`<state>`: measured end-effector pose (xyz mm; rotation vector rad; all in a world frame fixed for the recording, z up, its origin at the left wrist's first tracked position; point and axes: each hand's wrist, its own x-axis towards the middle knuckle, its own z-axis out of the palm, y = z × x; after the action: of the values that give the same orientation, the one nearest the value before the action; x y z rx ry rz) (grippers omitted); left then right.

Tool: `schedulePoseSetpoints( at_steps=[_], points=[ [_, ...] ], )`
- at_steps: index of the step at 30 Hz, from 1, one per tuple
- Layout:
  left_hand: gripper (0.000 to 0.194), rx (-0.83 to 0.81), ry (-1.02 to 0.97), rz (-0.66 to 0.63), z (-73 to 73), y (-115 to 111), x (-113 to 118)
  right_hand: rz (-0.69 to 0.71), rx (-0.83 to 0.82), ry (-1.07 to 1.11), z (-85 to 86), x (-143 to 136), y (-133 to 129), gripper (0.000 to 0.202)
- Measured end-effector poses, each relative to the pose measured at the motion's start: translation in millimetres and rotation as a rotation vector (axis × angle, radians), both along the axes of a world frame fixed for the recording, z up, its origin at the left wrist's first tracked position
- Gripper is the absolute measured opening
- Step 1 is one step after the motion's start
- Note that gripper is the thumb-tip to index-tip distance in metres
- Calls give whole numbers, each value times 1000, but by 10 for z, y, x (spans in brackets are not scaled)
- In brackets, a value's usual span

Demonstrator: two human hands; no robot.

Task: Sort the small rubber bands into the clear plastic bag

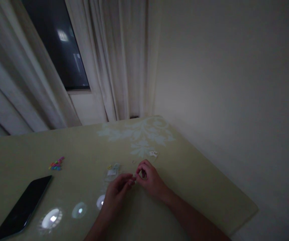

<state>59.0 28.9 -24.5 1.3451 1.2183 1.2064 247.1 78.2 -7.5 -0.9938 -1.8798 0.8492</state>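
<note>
My left hand [120, 186] and my right hand [147, 177] meet over the table, their fingertips pinched close together. Between them shows a tiny pale piece, too small to name. A clear plastic bag [112, 172] with a white label and small yellow and pale bits lies just beyond my left hand. Past my right hand rests a small white piece [153, 153] of unclear kind. A little pale ring-like thing [133, 161] lies between that piece and the bag.
A pile of small colourful pieces [56, 164] sits on the left of the table [84, 147]. Nearer me lies a black tablet or large phone [23, 207]. Lamp reflections shine on the glossy tabletop. A wall [222, 83] borders the right side; curtains [124, 60] hang behind.
</note>
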Motion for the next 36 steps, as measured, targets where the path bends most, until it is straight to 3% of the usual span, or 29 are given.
schedulePoseSetpoints(
  at_steps=[6, 9, 12, 17, 26, 31, 36],
  points=[
    [45, -74, -80, 33, -52, 9, -3, -4, 43, -3, -92, 7, 32, 11],
    [38, -41, -90, 14, -53, 6, 1, 41, 47, -5, -107, -17, 7, 11],
    [32, -11, -55, 2, -26, 9, 5, 59, 53, -24, -85, -41, -34, 13],
    [33, -27, -61, -47, 2, 6, 11, -24, 96, -53, -20, -50, -82, 15],
    [27, 1, 29, 37, 57, -14, -15, 99, 62, -9, 65, 30, -54, 5],
    [27, -3, 46, 123, 55, 1, -66, 17, -63, -250, 144, 246, 102, 10],
    [28, 60, 81, 148, -15, 34, -108, 38, -142, -476, 79, 273, 82, 11]
  ],
)
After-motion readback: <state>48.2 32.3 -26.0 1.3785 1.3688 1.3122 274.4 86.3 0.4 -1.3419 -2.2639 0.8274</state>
